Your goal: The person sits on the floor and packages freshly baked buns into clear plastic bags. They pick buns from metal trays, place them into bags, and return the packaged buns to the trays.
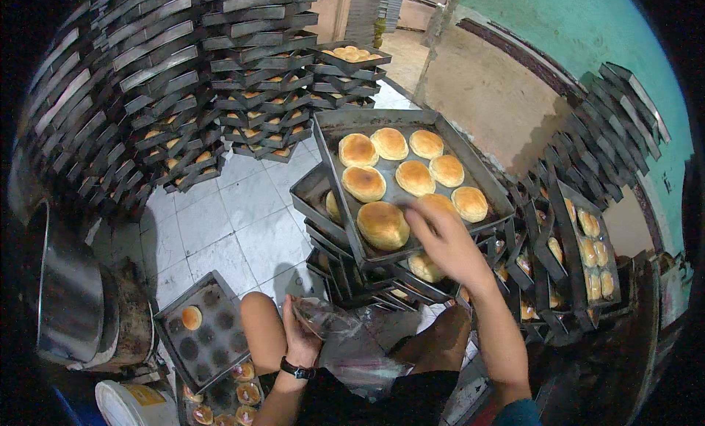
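Observation:
My right hand [443,241] reaches over a dark metal baking tray [380,116] of round golden-brown buns, on top of a stack of trays. Its blurred fingertips are beside the nearest bun [383,226] and partly cover another bun [438,203] behind them; whether they grip one is unclear. Low in front of my lap, my left hand [302,329] holds a clear plastic bag [325,316]. More clear plastic [358,365] lies across my lap. At my left, a single bun [191,318] sits in a stained tray [212,338].
Tall stacks of trays [259,84] stand along the far left. On the right, a tray of wrapped buns [594,244] leans among more trays. A white bucket [129,404] and a large metal container [71,294] stand at left on white floor tiles [220,238].

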A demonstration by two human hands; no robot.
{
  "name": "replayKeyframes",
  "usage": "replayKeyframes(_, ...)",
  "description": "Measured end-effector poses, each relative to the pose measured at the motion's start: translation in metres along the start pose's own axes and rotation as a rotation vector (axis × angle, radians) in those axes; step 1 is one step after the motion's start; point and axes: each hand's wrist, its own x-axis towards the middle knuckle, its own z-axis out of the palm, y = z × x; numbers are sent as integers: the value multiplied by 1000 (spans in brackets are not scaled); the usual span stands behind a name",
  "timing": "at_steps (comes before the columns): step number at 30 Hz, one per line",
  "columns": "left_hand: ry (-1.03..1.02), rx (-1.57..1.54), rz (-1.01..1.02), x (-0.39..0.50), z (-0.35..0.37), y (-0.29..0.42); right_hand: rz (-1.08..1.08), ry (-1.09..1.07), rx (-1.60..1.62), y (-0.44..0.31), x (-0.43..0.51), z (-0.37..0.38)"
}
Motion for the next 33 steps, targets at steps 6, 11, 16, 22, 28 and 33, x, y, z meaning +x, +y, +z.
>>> replayKeyframes(6, -13, -81, -35, 12, -2, -2, 321, -355, -493, 57, 63, 76)
replayKeyframes(11, 49, 5, 5, 6, -2, 7, 453, -363, -615, 60, 88, 79)
replayKeyframes(16, -47, -81, -32, 11, -27, -2, 403, -715, -485, 64, 115, 40)
replayKeyframes(22, 18, -73, -174, 29, -54, -11, 127, -753, -150, 46, 68, -9)
replayKeyframes(28, -285, -12, -182, 11, -27, -16, 151, -191, 463, -31, -36, -16)
replayKeyframes(33, -218, 231, 88, -5, 2, -29, 305, -340, 660, -38, -100, -1)
